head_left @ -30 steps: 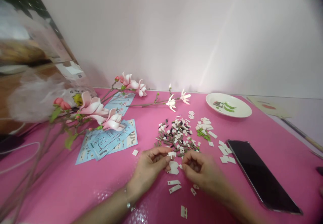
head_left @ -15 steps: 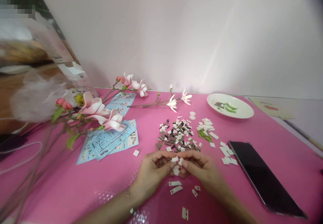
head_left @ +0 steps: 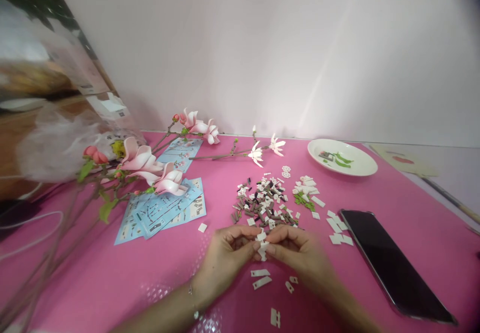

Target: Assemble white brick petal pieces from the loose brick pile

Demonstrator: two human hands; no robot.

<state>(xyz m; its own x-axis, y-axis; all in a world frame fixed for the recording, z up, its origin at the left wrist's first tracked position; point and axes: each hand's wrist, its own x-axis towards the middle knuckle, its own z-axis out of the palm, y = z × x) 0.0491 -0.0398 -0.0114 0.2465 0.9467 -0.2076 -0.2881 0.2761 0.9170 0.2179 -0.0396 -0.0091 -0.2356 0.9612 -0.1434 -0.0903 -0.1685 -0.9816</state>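
- The pink table mat [head_left: 112, 285] spreads under everything; my phone [head_left: 393, 265] lies to the right, with open mat between it and my right hand.
- My left hand [head_left: 225, 258] and right hand [head_left: 296, 253] have closed in since earlier, now almost meeting.
- The fingertips [head_left: 255, 246] of both pinch a white plastic brick stack [head_left: 262, 244], just below the brick pile [head_left: 262, 203].

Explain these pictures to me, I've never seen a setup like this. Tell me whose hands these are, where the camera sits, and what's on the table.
There's no machine here, just a person's two bare hands, filmed by a camera worn on the head that looks forward and down. The left hand and right hand pinch small white plastic bricks between them. On the pink mat lie a heap of brown and white bricks, brick magnolia branches, blue instruction sheets, a white plate and a phone.
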